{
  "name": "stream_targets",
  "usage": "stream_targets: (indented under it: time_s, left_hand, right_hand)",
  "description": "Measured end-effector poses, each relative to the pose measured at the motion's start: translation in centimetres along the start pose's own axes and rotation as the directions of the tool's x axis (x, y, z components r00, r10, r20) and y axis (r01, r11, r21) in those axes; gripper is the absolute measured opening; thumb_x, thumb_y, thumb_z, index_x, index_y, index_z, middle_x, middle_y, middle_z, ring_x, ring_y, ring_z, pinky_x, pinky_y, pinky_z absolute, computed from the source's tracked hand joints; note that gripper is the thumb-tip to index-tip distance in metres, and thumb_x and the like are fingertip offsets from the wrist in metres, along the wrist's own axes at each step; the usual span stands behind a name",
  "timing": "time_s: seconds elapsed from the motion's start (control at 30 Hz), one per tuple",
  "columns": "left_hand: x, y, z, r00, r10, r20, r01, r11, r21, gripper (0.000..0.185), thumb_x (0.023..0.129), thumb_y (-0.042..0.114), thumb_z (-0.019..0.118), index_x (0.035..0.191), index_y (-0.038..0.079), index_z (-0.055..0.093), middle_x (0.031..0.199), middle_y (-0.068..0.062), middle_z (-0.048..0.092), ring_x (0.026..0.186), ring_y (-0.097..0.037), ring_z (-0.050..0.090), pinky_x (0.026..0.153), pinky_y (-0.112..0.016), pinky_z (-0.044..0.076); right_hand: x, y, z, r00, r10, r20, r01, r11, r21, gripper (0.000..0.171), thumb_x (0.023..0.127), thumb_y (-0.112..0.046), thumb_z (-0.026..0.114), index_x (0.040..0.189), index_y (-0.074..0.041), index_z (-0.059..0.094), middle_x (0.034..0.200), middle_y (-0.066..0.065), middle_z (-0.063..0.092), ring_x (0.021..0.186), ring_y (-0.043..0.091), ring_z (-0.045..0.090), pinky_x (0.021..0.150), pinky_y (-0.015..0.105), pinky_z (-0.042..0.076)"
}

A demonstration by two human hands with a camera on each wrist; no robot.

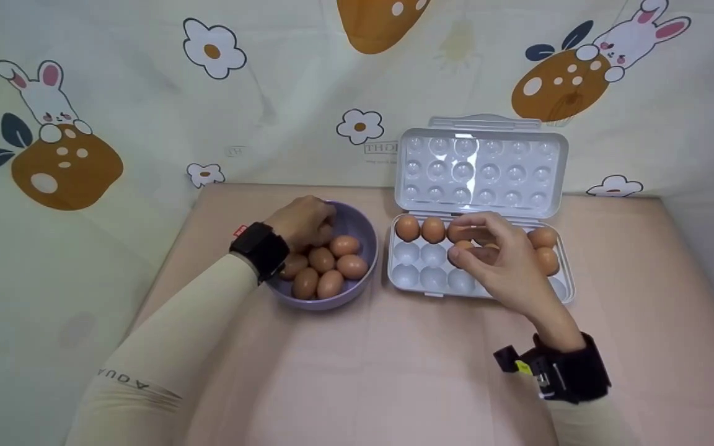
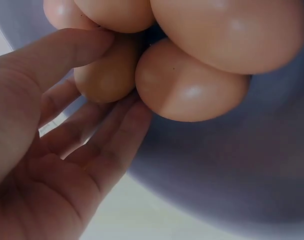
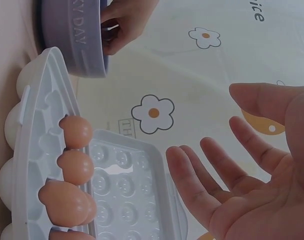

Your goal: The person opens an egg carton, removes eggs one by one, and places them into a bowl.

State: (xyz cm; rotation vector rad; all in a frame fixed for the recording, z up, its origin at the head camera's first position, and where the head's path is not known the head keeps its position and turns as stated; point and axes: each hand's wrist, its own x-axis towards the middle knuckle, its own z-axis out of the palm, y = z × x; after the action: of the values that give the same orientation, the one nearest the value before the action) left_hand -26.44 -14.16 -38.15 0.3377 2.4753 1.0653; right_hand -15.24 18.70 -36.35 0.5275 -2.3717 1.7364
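My left hand (image 1: 304,224) reaches into a purple bowl (image 1: 366,230) of brown eggs. In the left wrist view its thumb and fingers pinch a brown egg (image 2: 109,75) lying low among others; a neighbouring egg (image 2: 192,85) sits beside the fingertips. Over an egg carton (image 1: 405,276) at the right, my right hand (image 1: 509,272) hovers with fingers spread and holds nothing, as the right wrist view shows. Brown eggs (image 1: 433,230) stand in the carton's back row, and an egg (image 1: 546,261) stands at its right side. The hand hides part of the carton's middle.
The carton's clear lid (image 1: 481,170) is raised and leans back against a patterned cloth (image 1: 282,93). Several cups at the carton's front left hold no egg. A pinkish cloth covers the table (image 1: 394,371). The bowl stands just left of the carton.
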Motion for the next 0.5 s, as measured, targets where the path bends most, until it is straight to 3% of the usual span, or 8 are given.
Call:
stream_targets:
  time_s: [0.1, 0.2, 0.23, 0.3, 0.4, 0.5]
  left_hand:
    - [-0.1, 0.1, -0.1, 1.0, -0.006, 0.014, 0.007, 1.0, -0.017, 0.015, 0.086, 0.0, 0.057, 0.095, 0.002, 0.069, 0.096, -0.021, 0.062, 0.081, -0.032, 0.056, 0.067, -0.04, 0.045]
    - [0.2, 0.0, -0.5, 0.998, 0.067, 0.016, -0.069, 0.988, 0.14, 0.013, 0.085, 0.001, 0.059, 0.093, 0.004, 0.07, 0.093, -0.018, 0.063, 0.077, -0.027, 0.055, 0.067, -0.037, 0.045]
    - [0.4, 0.0, -0.6, 0.995, 0.103, 0.018, -0.104, 0.971, 0.213, 0.012, 0.085, 0.002, 0.061, 0.093, 0.005, 0.069, 0.093, -0.017, 0.064, 0.077, -0.025, 0.054, 0.067, -0.036, 0.045]
    - [0.8, 0.0, -0.9, 0.982, 0.187, 0.025, -0.183, 0.906, 0.383, 0.013, 0.084, 0.004, 0.066, 0.096, 0.006, 0.069, 0.094, -0.014, 0.064, 0.08, -0.023, 0.054, 0.071, -0.035, 0.047]
    - [1.2, 0.1, -1.3, 0.969, 0.247, 0.028, -0.225, 0.824, 0.519, 0.025, 0.084, 0.01, 0.073, 0.108, 0.008, 0.068, 0.1, -0.01, 0.064, 0.087, -0.022, 0.055, 0.079, -0.037, 0.049]
    - [0.8, 0.5, -1.1, 0.964, 0.266, -0.006, -0.226, 0.83, 0.509, 0.033, 0.083, 0.01, 0.075, 0.114, 0.011, 0.066, 0.104, -0.005, 0.062, 0.093, -0.022, 0.056, 0.084, -0.038, 0.049]
  right_hand:
    - [0.1, 1.3, -0.2, 1.0, -0.014, 0.01, 0.014, 1.0, -0.008, 0.036, 0.086, -0.006, 0.073, 0.12, -0.006, 0.061, 0.111, 0.008, 0.065, 0.106, 0.023, 0.065, 0.085, 0.029, 0.055]
    - [0.2, 1.8, -0.4, 0.999, -0.031, 0.016, 0.032, 0.999, -0.032, 0.036, 0.087, -0.011, 0.074, 0.121, -0.01, 0.061, 0.112, 0.005, 0.065, 0.106, 0.02, 0.065, 0.085, 0.028, 0.055]
    - [0.2, 1.9, -0.5, 0.999, -0.038, 0.015, 0.038, 0.998, -0.04, 0.036, 0.087, -0.012, 0.074, 0.121, -0.011, 0.061, 0.112, 0.005, 0.065, 0.106, 0.02, 0.065, 0.086, 0.028, 0.055]
    - [0.2, 1.9, -0.7, 0.999, -0.042, 0.012, 0.043, 0.998, -0.054, 0.037, 0.087, -0.013, 0.074, 0.121, -0.012, 0.061, 0.113, 0.003, 0.065, 0.106, 0.019, 0.065, 0.087, 0.027, 0.054]
    - [0.2, 1.4, -0.8, 1.0, -0.03, 0.0, 0.03, 0.998, -0.061, 0.038, 0.086, -0.01, 0.074, 0.122, -0.01, 0.06, 0.115, 0.004, 0.064, 0.106, 0.02, 0.065, 0.089, 0.026, 0.053]
    - [0.3, 1.2, -1.0, 1.0, -0.004, -0.015, 0.003, 0.998, -0.064, 0.039, 0.086, -0.007, 0.074, 0.122, -0.007, 0.06, 0.117, 0.004, 0.063, 0.106, 0.02, 0.064, 0.091, 0.028, 0.053]
